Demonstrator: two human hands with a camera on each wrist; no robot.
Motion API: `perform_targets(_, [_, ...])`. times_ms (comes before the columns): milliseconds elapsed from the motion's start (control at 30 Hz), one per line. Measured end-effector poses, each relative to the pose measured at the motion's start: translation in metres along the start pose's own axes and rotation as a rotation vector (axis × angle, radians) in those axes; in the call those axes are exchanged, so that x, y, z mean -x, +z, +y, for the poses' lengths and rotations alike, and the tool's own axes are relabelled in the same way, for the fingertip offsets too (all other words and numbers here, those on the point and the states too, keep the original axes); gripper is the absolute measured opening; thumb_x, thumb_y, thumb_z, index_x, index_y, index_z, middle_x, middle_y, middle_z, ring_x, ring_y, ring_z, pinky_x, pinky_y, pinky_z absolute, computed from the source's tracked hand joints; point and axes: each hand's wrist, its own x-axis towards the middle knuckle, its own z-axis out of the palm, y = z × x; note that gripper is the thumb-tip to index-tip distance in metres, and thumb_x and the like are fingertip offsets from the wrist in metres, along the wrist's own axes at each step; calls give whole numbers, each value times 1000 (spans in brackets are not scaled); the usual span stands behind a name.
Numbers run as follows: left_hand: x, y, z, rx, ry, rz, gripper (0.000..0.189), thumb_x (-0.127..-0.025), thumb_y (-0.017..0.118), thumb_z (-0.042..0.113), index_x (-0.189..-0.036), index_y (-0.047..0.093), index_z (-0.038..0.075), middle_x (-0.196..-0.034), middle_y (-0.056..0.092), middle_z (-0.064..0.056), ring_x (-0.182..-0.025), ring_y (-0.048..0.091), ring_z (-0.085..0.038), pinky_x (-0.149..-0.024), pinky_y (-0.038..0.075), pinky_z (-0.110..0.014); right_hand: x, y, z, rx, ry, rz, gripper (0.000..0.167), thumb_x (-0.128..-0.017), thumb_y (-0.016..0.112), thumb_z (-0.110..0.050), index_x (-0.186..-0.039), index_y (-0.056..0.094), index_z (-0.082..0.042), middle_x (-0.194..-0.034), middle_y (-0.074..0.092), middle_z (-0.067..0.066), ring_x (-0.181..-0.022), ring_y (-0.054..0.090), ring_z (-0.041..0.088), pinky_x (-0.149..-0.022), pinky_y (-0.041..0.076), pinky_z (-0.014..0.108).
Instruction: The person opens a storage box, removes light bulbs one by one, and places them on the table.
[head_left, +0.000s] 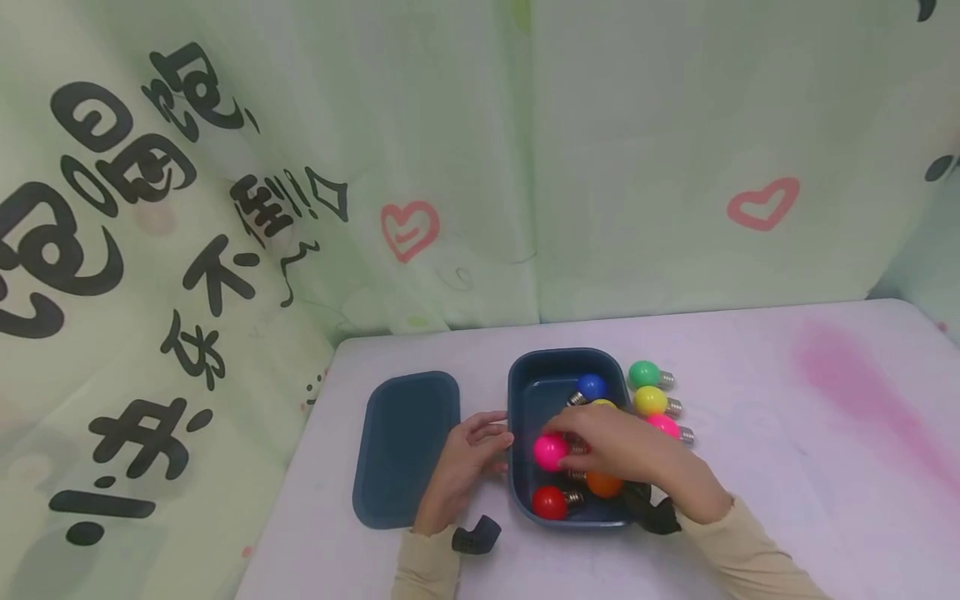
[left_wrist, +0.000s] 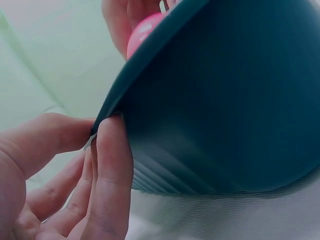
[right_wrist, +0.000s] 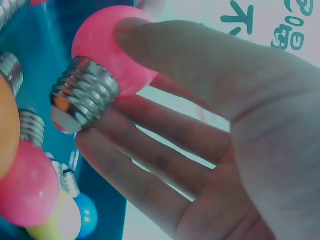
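My right hand (head_left: 618, 442) pinches a pink light bulb (right_wrist: 102, 42) by its round globe, thumb on one side and fingers on the other. Its metal screw base points away from the palm. This hand is over a dark blue plastic box (head_left: 525, 367). Inside the box are a blue bulb (head_left: 592, 386), a red bulb (head_left: 550, 503), an orange bulb (head_left: 603, 485), a yellow bulb (right_wrist: 62, 217) and another pink bulb (right_wrist: 30, 185). At the box's left side, my left hand (head_left: 468, 454) pinches the rim between thumb and index finger.
Right of the box, a green bulb (head_left: 643, 374), a yellow bulb (head_left: 650, 401) and a pink bulb (head_left: 663, 426) lie in a row on the white table (head_left: 750, 400). A dark blue lid (head_left: 405, 450) lies left of the box. Printed curtains (head_left: 637, 167) hang behind.
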Motion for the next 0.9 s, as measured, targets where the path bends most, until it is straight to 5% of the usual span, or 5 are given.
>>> perform_targets(400, [2, 1, 3, -2, 0, 10, 45, -89, 75, 17, -131, 61, 5, -111, 69, -14, -93, 66, -17, -72, 60, -30, 21, -21, 1, -54, 13, 20, 38, -82, 82, -24, -116, 71, -13, -106, 71, -2, -96, 67, 17, -76, 60, 32])
perform_targets(900, [3, 0, 3, -30, 11, 3, 47, -90, 74, 19, -132, 60, 5, -115, 68, -15, -93, 67, -17, -74, 60, -30, 53, -36, 17, 5, 83, 79, 35, -81, 82, -25, -113, 70, -16, -103, 68, -7, -94, 64, 13, -74, 60, 30])
